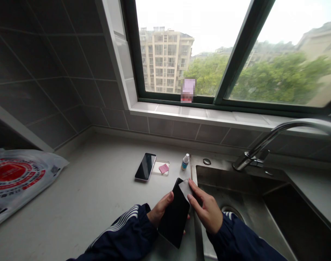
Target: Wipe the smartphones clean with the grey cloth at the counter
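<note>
My left hand (pixel 160 209) grips a black smartphone (pixel 174 214) from its left side, tilted over the counter edge with the dark screen facing up. My right hand (pixel 206 208) pinches a white wipe (pixel 185 188) against the phone's upper right corner. A second smartphone (pixel 145 166) lies screen up on the counter, to the left of a clear plastic sheet (pixel 160 168) with a pink tab (pixel 163 168) on it. A small white spray bottle (pixel 185 162) with a blue label stands just beyond the wipe.
A steel double sink (pixel 230 192) lies under my right hand, with a curved chrome faucet (pixel 276 141) behind it. A printed white plastic bag (pixel 16 177) lies at the counter's left. Grey tiled walls and a window (pixel 209 54) rise behind the counter.
</note>
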### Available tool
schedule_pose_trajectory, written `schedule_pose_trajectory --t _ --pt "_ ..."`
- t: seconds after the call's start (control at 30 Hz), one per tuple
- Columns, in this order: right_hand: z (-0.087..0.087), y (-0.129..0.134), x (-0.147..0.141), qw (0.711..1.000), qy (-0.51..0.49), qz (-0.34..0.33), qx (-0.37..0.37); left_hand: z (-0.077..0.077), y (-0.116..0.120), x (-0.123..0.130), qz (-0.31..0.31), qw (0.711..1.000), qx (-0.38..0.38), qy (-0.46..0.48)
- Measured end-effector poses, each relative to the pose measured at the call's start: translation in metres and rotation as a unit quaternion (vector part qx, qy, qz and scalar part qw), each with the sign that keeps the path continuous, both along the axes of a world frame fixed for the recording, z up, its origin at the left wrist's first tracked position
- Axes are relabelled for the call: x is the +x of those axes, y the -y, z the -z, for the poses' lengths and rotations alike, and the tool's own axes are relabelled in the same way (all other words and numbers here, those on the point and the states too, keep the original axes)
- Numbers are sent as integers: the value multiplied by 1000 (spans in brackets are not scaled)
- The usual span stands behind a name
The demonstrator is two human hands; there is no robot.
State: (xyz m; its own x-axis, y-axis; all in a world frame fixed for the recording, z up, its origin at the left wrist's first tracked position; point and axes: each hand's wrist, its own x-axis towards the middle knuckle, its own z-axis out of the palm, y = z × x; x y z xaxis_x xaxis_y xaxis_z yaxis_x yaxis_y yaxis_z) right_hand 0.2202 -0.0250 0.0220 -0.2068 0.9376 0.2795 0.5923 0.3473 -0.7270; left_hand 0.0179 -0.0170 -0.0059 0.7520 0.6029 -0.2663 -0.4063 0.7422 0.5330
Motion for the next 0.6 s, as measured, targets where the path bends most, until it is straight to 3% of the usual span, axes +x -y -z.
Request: schedule_pose_trajectory --t 0.13,0.27,0.43,0.6 --pt "-3 1 0 1000 25 -13 9 6 -4 -3 10 999 -8 31" --pt "0 6 -4 995 85 -36 41 9 -6 -3 65 994 -43 70" --pt "7 19 -16 976 171 -115 73 0 -8 4 -14 990 12 137" --pt "7 43 -37 954 198 -192 120 -2 -12 2 1 995 -32 93"
